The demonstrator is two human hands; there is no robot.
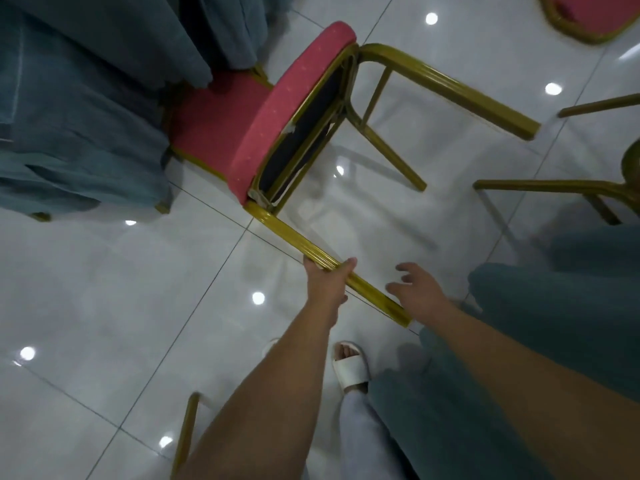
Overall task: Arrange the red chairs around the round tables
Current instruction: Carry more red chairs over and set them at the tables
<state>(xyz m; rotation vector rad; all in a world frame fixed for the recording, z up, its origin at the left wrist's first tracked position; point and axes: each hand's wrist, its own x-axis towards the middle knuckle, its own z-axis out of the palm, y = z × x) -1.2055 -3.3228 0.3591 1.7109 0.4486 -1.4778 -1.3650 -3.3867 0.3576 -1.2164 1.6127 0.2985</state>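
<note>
A blue-grey tablecloth (pixel 69 116) hangs in folds to the floor (pixel 104 289) at the left and hides its tabletop. Against its hem lies a flat red pad in a gold frame; whether this is the tipped chair's own back or another seat, I cannot tell.

Just to the right, a red chair (pixel 294 109) is tipped over. Its cushion stands on edge, the dark underside faces right, and the gold legs reach out above the tiles.

The near leg (pixel 287 233) runs down toward the person. The left hand (pixel 327 278) grips it about midway, with the fingers (pixel 310 263) wrapped under the tube and the thumb over it. The right hand (pixel 419 289) hovers just beside the leg's end, its fingers (pixel 403 268) spread and holding nothing.

Further right, the bare legs (pixel 554 185) of another chair jut in over more blue cloth (pixel 554 306). A third red seat (pixel 595 15) shows at the top corner.

The step in hand looks like righting this chair beside the left table, or hauling it clear. The next move probably calls for the right hand to close on the leg or frame. Both arms would then swing the chair onto its feet, facing the cloth. The glossy tiles may let it slide, and the hanging cloth could snag under it.
</note>
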